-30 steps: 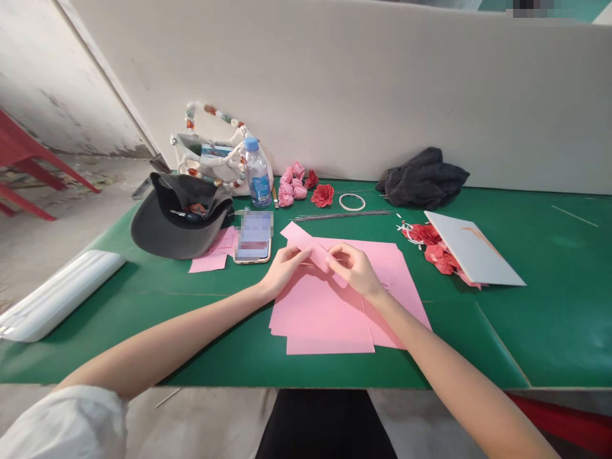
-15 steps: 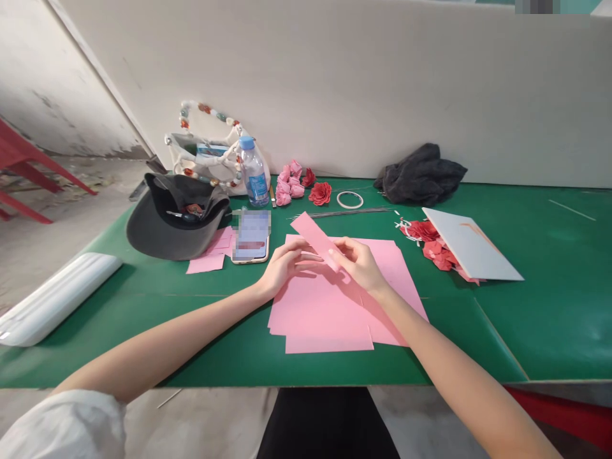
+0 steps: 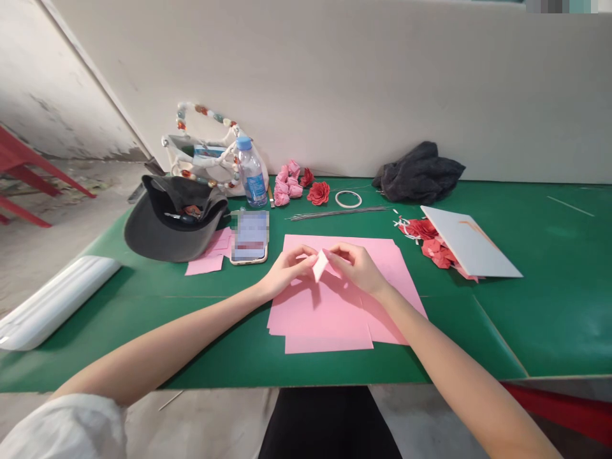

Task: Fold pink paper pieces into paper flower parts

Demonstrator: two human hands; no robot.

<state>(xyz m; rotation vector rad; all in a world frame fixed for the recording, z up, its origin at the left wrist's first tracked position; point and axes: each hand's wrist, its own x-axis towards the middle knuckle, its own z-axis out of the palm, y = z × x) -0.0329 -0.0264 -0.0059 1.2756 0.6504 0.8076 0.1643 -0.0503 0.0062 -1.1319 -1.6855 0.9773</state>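
Observation:
A small strip of pink paper [image 3: 320,266] is pinched between both hands, tilted so that a pale, narrow face catches the light. My left hand [image 3: 289,271] grips its left edge with thumb and fingertips. On the other side, my right hand [image 3: 356,266] holds the strip's upper right edge between thumb and forefinger. Below the hands lie several overlapping pink paper sheets [image 3: 325,328], shaded by them. Beyond these sheets is a bundle of thin wires [image 3: 339,213].
At the left are a phone [image 3: 250,237], a grey cap [image 3: 176,220], pink paper pieces [image 3: 204,264], a bottle [image 3: 253,175] and a beaded bag [image 3: 210,169]. Paper flowers [image 3: 318,192] and a tape roll [image 3: 349,199] sit behind. Rightward are dark cloth [image 3: 421,173] and a white board [image 3: 471,245].
The pink strip has turned from pointing up and left, broad face showing, to a short, steeply tilted shape. My left fingers have closed on it; before, only my right hand clearly held it.

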